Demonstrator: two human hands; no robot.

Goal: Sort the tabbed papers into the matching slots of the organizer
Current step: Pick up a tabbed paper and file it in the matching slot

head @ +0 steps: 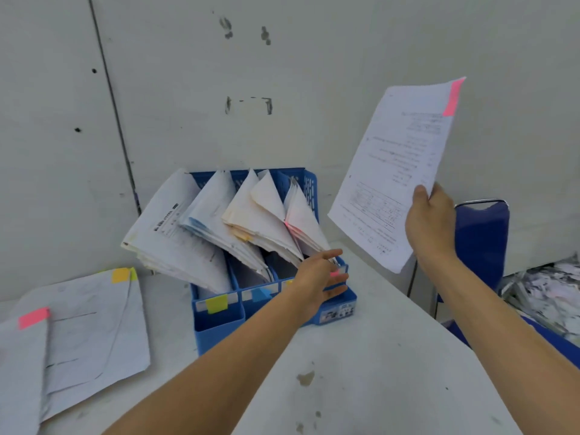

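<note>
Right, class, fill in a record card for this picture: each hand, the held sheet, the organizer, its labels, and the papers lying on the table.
left hand: open, fingers straight, at the rightmost slot of the organizer
right hand: grips the held sheet by its lower corner
held sheet: printed, raised, pink tab at top
organizer: blue, four slots, papers leaning in each
labels seen: yellow label, blue label, pink label; the third is hidden
loose papers: on the table, left of the organizer, pink and yellow tabs showing
</note>
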